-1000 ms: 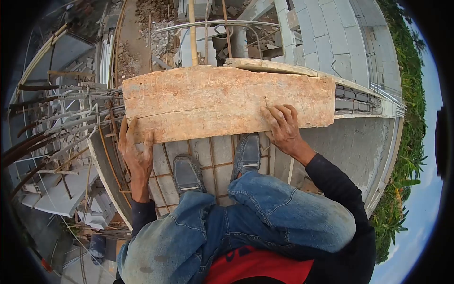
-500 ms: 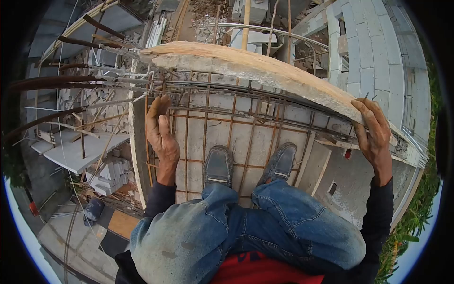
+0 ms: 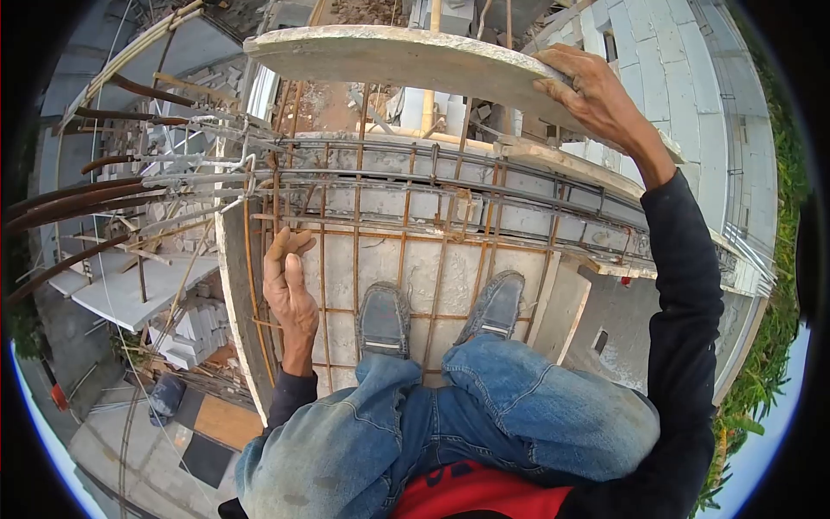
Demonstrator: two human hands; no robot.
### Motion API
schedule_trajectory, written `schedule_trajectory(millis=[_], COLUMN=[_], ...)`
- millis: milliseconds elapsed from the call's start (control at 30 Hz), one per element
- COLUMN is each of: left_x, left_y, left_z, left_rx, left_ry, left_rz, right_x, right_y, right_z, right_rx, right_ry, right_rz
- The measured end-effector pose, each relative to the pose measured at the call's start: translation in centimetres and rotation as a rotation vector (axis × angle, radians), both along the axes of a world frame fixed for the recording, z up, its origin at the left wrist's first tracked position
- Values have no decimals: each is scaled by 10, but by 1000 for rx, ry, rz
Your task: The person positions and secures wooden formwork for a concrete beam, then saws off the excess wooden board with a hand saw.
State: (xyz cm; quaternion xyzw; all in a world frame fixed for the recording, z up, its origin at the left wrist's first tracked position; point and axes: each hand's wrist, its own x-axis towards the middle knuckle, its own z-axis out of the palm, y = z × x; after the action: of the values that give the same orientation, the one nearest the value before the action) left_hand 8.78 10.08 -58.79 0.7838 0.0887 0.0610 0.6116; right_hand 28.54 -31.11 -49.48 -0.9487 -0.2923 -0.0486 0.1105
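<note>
My right hand (image 3: 596, 99) grips the right part of a long wooden plank (image 3: 389, 56), fingers over its top edge. The plank is crusted with grey cement, its broad face turned toward me, and it stands out beyond the rebar beam cage (image 3: 389, 177). My left hand (image 3: 292, 298) is held up by the left end of the cage, near upright rusty rebar (image 3: 324, 285). Its fingers are loosely bent with the thumb apart, and I see nothing in them. My shoes (image 3: 383, 320) rest on the concrete between thin bars.
Bent rusty bars (image 3: 95, 195) jut out at the left. A second board strip (image 3: 575, 164) lies along the cage's far side. Grey block walling (image 3: 683, 86) stands at the right. Far below on the left are stacked blocks (image 3: 194, 333). A board edge (image 3: 238, 320) borders my left side.
The plank has moved up and away from the cage, showing its broad face, with my right hand on it. My left hand has drawn slightly toward me. The view has shifted a little.
</note>
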Motion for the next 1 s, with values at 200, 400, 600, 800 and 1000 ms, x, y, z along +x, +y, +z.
schedule_trajectory(millis=[200,400,600,800,1000], left_x=[-8,0,5,2,-3], left_y=[5,-2,-3,1,5], left_z=[-4,-6,-8,-13,-20], left_rx=[-2,-22,21,54,56], left_ry=[111,137,168,173,200], left_rz=[17,-40,-92,-102,-39], right_x=[19,52,65,65,55], right_y=[12,7,4,2,-6], right_z=[-34,-42,-39,-41,-43], right_rx=[111,219,261,319,151], right_ry=[239,447,635,487,406], right_rz=[-34,6,-4,128,-95])
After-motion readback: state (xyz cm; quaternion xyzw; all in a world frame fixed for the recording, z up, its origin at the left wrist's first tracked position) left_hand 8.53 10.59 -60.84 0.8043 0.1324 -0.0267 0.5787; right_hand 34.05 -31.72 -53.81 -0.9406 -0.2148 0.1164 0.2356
